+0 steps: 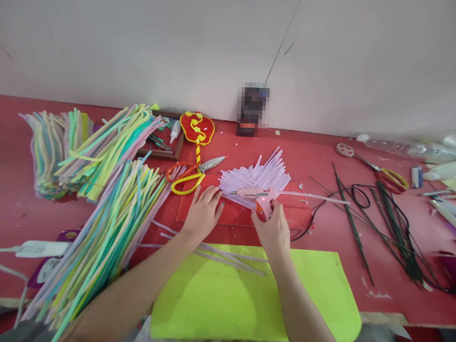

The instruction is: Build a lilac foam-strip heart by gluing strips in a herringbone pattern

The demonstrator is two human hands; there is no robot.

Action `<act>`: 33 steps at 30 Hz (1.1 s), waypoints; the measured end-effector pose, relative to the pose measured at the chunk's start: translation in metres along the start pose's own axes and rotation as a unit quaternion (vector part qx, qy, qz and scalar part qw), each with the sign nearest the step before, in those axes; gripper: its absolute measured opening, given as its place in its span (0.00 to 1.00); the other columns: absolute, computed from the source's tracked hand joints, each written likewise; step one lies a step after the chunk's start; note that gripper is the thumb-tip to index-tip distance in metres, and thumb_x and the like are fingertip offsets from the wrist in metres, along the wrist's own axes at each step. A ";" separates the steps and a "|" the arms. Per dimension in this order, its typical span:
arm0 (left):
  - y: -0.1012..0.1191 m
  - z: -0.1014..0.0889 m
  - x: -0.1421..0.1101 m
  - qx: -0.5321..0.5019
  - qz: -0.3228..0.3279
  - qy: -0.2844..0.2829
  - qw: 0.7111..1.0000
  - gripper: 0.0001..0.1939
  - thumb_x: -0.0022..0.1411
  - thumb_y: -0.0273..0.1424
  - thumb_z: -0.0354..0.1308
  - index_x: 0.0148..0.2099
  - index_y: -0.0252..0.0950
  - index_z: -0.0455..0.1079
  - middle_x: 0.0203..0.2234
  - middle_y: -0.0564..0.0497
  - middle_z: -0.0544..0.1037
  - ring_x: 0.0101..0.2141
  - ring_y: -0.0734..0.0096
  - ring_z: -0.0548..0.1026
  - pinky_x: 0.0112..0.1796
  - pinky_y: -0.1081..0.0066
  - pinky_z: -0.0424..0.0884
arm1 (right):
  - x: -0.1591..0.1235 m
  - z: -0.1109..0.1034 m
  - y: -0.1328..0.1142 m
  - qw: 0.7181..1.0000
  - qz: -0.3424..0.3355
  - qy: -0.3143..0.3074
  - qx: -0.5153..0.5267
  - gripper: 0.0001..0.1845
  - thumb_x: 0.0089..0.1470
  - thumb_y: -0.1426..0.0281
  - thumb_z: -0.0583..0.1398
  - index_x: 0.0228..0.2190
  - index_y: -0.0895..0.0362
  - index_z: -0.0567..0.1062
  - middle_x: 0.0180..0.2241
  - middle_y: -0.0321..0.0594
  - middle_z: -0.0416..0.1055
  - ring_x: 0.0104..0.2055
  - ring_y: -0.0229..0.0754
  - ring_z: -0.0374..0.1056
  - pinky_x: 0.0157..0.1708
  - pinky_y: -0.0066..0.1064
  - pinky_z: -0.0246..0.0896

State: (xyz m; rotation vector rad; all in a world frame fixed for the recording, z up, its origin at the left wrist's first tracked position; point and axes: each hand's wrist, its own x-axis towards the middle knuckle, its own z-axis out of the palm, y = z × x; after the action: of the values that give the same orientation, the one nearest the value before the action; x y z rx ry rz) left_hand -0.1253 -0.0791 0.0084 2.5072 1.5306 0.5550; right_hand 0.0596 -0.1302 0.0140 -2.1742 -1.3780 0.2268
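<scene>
My right hand [274, 231] is closed around the handle of a pink hot glue gun [265, 201]. A long translucent glue stick [317, 196] juts from its back, and its nozzle points left. Below the gun lies a leaf-shaped fan of lilac pipe cleaners [263, 168] on a red sheet [299, 216]. My left hand [203, 212] rests with outstretched fingers at the fan's lower left edge; whether anything is under the fingertips is hidden. Just beyond that hand are scissors [186, 182] with red and yellow handles. Several loose lilac pipe cleaners [236, 261] lie between my forearms.
Bundles of pastel pipe cleaners [114, 227] cover the left side. A yellow-green mat [253, 301] lies in front. Behind are a red-and-yellow ornament [205, 128] and a pixelated dark object [251, 109]. On the right are green stems [355, 225], a black cable [362, 195] and more scissors [390, 179].
</scene>
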 end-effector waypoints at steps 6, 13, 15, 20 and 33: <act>-0.004 0.003 -0.001 0.000 0.014 -0.006 1.000 0.19 0.67 0.29 0.44 0.55 0.34 0.68 0.57 0.46 0.69 0.59 0.60 0.63 0.61 0.50 0.52 | -0.003 0.006 -0.001 1.000 0.002 -0.008 -0.025 0.25 0.49 0.57 0.54 0.47 0.58 0.65 0.48 0.52 0.69 0.44 0.51 0.69 0.35 0.37 0.64; -0.012 0.008 0.004 -0.018 0.011 0.023 0.999 0.16 0.67 0.29 0.47 0.51 0.39 0.72 0.51 0.49 0.75 0.54 0.63 0.69 0.60 0.53 0.56 | -0.005 0.006 -0.003 0.999 -0.023 -0.015 -0.031 0.22 0.51 0.61 0.53 0.47 0.57 0.64 0.45 0.50 0.70 0.45 0.50 0.69 0.34 0.37 0.64; -0.014 0.008 0.007 -0.018 0.009 0.035 0.999 0.14 0.66 0.29 0.48 0.49 0.39 0.74 0.49 0.50 0.76 0.52 0.63 0.71 0.59 0.54 0.57 | -0.006 0.005 -0.004 0.999 -0.020 -0.019 -0.031 0.22 0.51 0.61 0.53 0.46 0.57 0.64 0.45 0.50 0.70 0.45 0.50 0.69 0.34 0.36 0.64; -0.015 0.009 0.010 -0.018 0.009 0.053 0.998 0.12 0.66 0.30 0.51 0.46 0.38 0.75 0.45 0.51 0.78 0.49 0.64 0.73 0.58 0.56 0.59 | -0.006 0.006 -0.005 0.999 -0.024 -0.018 -0.026 0.21 0.52 0.61 0.52 0.46 0.57 0.63 0.45 0.50 0.70 0.45 0.50 0.68 0.34 0.36 0.64; -0.016 0.010 0.009 -0.017 0.012 0.053 0.998 0.12 0.66 0.30 0.51 0.46 0.39 0.75 0.46 0.51 0.78 0.49 0.64 0.73 0.58 0.55 0.59 | -0.007 0.008 -0.004 0.999 -0.042 -0.012 -0.027 0.18 0.53 0.61 0.51 0.44 0.56 0.63 0.42 0.48 0.69 0.43 0.50 0.68 0.32 0.35 0.63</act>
State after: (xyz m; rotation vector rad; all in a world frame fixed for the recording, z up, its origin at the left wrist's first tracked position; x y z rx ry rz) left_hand -0.1305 -0.0631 -0.0035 2.5108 1.5160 0.7223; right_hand 0.0497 -0.1320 0.0087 -2.1580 -1.5012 0.1875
